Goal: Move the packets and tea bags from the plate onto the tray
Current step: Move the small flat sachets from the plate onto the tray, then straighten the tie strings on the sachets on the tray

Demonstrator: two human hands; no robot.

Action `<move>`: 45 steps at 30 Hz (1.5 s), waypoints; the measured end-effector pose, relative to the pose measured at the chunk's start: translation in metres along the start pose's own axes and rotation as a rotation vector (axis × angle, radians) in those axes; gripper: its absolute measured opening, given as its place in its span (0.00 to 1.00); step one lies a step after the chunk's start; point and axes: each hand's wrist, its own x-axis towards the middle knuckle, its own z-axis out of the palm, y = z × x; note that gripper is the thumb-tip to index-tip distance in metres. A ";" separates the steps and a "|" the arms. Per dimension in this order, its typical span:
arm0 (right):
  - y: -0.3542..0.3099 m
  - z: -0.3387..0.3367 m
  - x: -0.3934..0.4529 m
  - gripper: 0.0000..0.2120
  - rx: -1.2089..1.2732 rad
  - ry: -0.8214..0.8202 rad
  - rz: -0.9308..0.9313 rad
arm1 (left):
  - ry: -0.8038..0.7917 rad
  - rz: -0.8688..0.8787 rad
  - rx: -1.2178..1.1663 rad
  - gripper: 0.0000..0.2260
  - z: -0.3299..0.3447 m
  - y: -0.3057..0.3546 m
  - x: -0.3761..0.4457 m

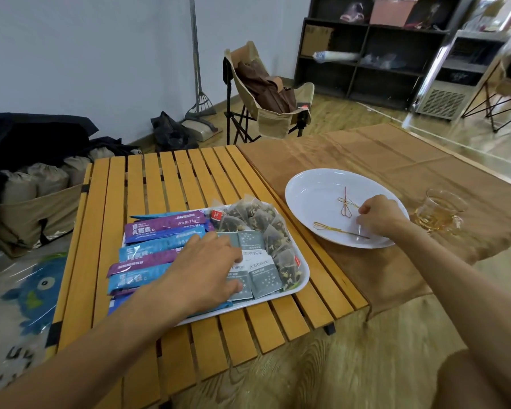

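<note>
White tray (303, 278) sits on the slatted table (171, 175), and the left hand (210, 267) lies over its middle with fingers spread flat, hiding part of the grey packets (260, 261). Left of this hand are the blue and purple packets (162, 228); one reads "15g", other writing is too blurred. Behind its fingers, the tea bags (257, 216). The right hand (381, 216) rests curled on the plate (313, 187); I cannot tell if it pinches the gold clips (347, 202) beside it.

I see a white wall (86, 54), wood-grain floor (366, 364), a slatted table (165, 178) beside a brown cloth (410, 160), a folding chair (266, 95) and dark shelves (372, 51) behind.
</note>
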 end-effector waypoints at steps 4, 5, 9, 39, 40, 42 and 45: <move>0.000 0.006 0.006 0.15 -0.031 0.052 0.007 | 0.005 0.010 0.032 0.22 0.003 0.000 -0.001; 0.000 0.006 0.006 0.16 -0.035 0.069 0.012 | 0.007 0.009 0.029 0.22 0.003 0.000 -0.001; 0.000 0.007 0.006 0.12 -0.073 0.085 0.069 | 0.019 0.007 0.001 0.22 0.004 0.003 0.000; -0.153 0.023 -0.130 0.10 0.220 -0.274 -0.570 | 0.160 -0.276 -0.533 0.08 -0.020 -0.034 0.037; -0.149 0.017 -0.122 0.10 0.228 -0.224 -0.554 | 0.131 -0.278 -0.494 0.09 -0.019 -0.035 0.038; -0.135 0.006 -0.100 0.11 0.217 -0.108 -0.504 | 0.114 -0.274 -0.403 0.10 -0.014 -0.036 0.042; -0.102 -0.003 -0.061 0.11 0.136 0.001 -0.360 | 0.123 -0.261 -0.303 0.11 -0.008 -0.035 0.046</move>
